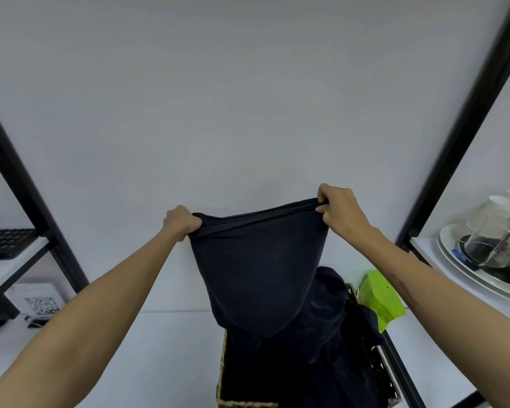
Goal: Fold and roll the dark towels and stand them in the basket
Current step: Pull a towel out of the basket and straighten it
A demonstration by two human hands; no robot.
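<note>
- A dark towel (259, 275) is hanging in the air at the centre of the frame, stretched along its top edge and tapering to a point just above the basket.
- The left hand (180, 221) is gripping the towel's upper left corner, with the fingers curled round bunched fabric.
- The right hand (337, 207) is pinching the upper right corner, slightly higher in the frame than the left, so the top edge is sloping upward to the right.
- The top edge is looking doubled, with two hems lying close together, so the towel is probably being held already folded once; that is a judgement, not certain.
- The woven basket (223, 366) is sitting at the bottom centre, directly under the hanging point, and more dark towels (330, 313) are lying heaped in and over it, loose rather than rolled.
- The step in hand is looking like the folding, with no rolled towel showing in the basket.
- The next move is calling for a flat place to lay the towel, since the white table (165, 348) lower left is offering room beside the basket, and for keeping both corners level so the fold is squaring up.
- A green packet (379, 298) is leaning right of the basket, stacked dishes (483, 254) are resting on the right shelf, and a keyboard (5, 242) is lying at the left edge.
</note>
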